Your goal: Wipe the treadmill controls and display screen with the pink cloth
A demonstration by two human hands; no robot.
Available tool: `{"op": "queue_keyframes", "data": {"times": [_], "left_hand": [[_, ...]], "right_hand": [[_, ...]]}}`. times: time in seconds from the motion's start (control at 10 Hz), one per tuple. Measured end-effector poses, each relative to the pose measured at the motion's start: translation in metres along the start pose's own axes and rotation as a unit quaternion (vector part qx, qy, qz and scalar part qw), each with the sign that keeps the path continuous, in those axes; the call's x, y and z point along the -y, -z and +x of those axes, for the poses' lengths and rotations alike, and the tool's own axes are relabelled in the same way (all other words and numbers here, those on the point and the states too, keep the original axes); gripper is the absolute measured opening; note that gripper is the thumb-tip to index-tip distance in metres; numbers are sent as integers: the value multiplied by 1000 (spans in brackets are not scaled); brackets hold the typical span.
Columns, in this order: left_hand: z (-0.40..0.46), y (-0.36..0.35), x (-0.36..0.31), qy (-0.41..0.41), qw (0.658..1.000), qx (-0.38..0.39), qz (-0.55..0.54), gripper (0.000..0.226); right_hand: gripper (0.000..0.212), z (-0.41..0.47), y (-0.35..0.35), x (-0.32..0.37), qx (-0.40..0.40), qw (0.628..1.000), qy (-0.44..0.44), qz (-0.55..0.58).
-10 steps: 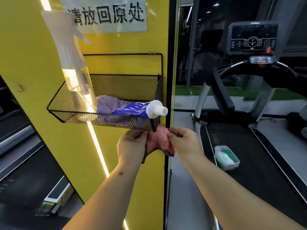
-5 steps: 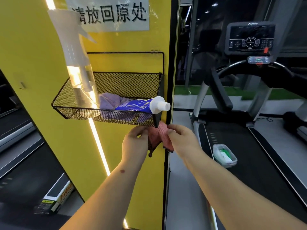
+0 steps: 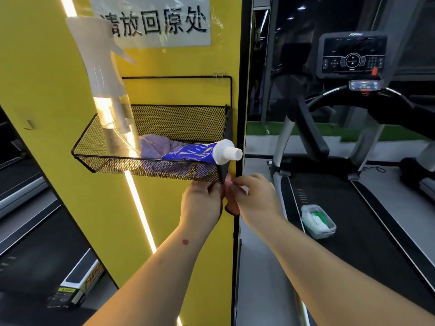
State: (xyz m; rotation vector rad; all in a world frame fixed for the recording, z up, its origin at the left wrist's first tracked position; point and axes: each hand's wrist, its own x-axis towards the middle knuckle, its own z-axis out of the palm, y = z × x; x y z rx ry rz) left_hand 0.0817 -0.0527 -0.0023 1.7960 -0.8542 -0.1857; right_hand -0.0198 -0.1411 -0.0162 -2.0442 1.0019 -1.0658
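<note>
Two bare hands are meeting just beneath a black wire-mesh basket (image 3: 150,128) hanging on a yellow wall panel (image 3: 47,78). The left hand (image 3: 201,203) and right hand (image 3: 255,200) are both curling their fingers around a small pink cloth (image 3: 231,208), bunching it between them so that only a sliver is showing. Inside the basket, a clear spray bottle with a white trigger head (image 3: 110,95) is standing upright beside a crumpled lilac cloth (image 3: 154,147), while a blue tube with a white cap (image 3: 202,152) is lying with its cap poking over the right end. Farther off, a clear plastic box with green and white contents (image 3: 317,221) is sitting on the black treadmill belt (image 3: 353,220), and the dark treadmill console with its display screen and buttons (image 3: 353,55) is standing well apart from the cloth.
</note>
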Motion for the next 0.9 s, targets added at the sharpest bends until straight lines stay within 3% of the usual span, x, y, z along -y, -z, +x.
{"op": "queue_keyframes", "data": {"times": [0.1,0.2,0.4,0.7,0.9], "left_hand": [[2,3,-5,28,997,-32,-60,29],[5,0,-7,51,997,-12,-58,21],[3,-3,0,42,999,27,12,27],[-6,6,6,6,999,26,32,24],[-26,25,-5,-9,1000,5,9,27]], "right_hand": [[17,5,3,3,-12,999,32,-10],[19,5,0,2,-18,999,42,-23],[27,2,1,-1,29,991,54,-117],[36,-3,0,-2,36,996,33,-76],[30,-11,4,-2,17,999,26,-23]]}}
